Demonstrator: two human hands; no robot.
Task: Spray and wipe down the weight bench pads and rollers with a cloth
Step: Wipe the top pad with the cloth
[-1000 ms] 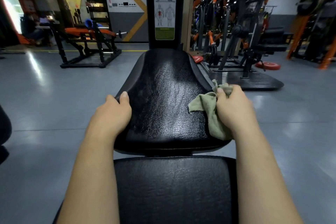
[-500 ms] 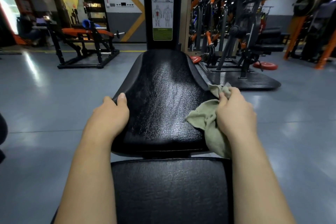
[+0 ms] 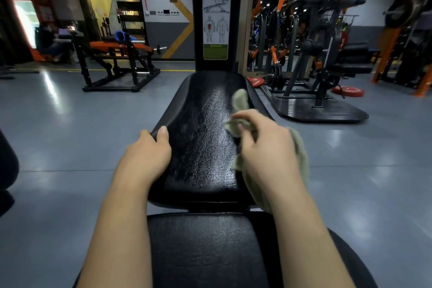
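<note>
Gym floor (image 3: 70,138) surrounds a black seat pad (image 3: 205,147). Left hand (image 3: 147,154) clamps its near edge, probably steadying it; right hand (image 3: 268,154) grips a bunched cloth (image 3: 240,100) against the opposite side to wipe.

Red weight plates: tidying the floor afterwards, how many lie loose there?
2: one red plate just right of the bench pad's far end, another further right by the machine base. Others may be hidden.

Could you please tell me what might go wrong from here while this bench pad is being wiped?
The cloth is bunched in the right hand, so little of it may touch the pad, leaving streaks. The left hand covers the pad's left edge, which could go unwiped.
</note>
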